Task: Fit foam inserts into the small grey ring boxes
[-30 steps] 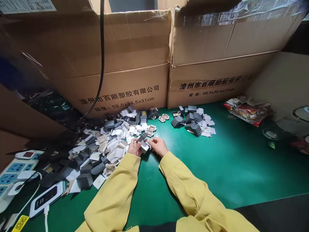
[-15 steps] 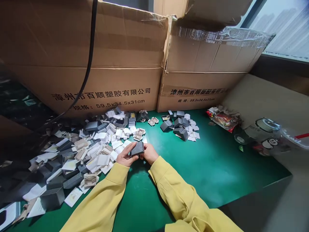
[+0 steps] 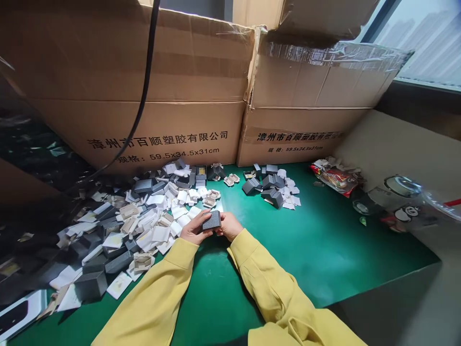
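Note:
Both hands meet over the green tabletop (image 3: 212,293), holding one small dark grey box (image 3: 212,220) between them. My left hand (image 3: 194,228) is closed on the box's left side, thumb along its upper edge. Closed at the right end of the same box is my right hand (image 3: 230,226), its fingertips partly hidden. The box has a speckled, textured face turned up toward me. Just left of the hands spreads a pile of white card pieces (image 3: 160,234) mixed with more dark boxes (image 3: 90,286). Some beige moulded inserts (image 3: 143,262) lie among them.
Behind the pile stand large cardboard cartons (image 3: 162,120). A smaller cluster of dark boxes (image 3: 273,181) and white pieces sits right of centre. Further right are a red snack packet (image 3: 334,175) and a clear cup (image 3: 406,211). A black cable (image 3: 144,91) hangs at left; a phone (image 3: 21,315) lies lower left.
The view has shifted slightly, so the scene sits a little further right. Both hands still hold the small box, which is tilted slightly differently.

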Available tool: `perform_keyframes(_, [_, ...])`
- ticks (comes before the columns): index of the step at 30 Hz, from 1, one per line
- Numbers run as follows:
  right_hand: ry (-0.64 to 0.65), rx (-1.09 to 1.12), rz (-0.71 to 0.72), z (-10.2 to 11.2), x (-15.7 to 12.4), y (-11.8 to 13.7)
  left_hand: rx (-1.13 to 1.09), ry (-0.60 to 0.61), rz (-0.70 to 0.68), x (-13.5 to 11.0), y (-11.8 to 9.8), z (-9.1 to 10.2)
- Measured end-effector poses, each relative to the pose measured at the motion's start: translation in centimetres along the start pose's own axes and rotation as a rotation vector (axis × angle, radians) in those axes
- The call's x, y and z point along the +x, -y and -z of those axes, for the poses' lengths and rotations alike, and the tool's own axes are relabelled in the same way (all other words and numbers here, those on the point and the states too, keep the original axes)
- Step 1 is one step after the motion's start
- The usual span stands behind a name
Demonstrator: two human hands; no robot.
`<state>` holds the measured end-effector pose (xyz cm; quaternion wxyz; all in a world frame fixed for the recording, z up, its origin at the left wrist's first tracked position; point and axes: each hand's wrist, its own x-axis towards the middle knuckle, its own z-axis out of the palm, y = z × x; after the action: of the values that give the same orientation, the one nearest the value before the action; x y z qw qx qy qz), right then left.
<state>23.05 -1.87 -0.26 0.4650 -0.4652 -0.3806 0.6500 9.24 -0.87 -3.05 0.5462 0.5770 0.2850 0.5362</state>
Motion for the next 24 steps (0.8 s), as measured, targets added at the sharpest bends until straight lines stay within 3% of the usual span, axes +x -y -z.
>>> perform_keyframes(7, [-0.081,-0.038,0.035,-0.8,0.1,0.0,0.071,-0.102,0.041,0.0,-0.7,-0.2])
perform_keyframes(14, [-0.205,-0.148,0.026,-0.8,0.6,-1.1,0.040,-0.195,0.121,0.5,0.2,0.3])
perform_keyframes(17, [-0.092,-0.054,0.119,-1.4,0.3,-0.6,0.039,-0.185,0.137,0.8,0.4,0.9])
perform_keyframes(20, [0.051,-0.099,0.221,-1.7,-0.3,0.1,-0.013,-0.142,0.193,0.8,0.0,0.8])
perform_keyframes(24, [-0.017,-0.263,0.377,-0.5,-1.2,0.9,-0.221,-0.034,0.280,0.8,-0.4,-0.7])
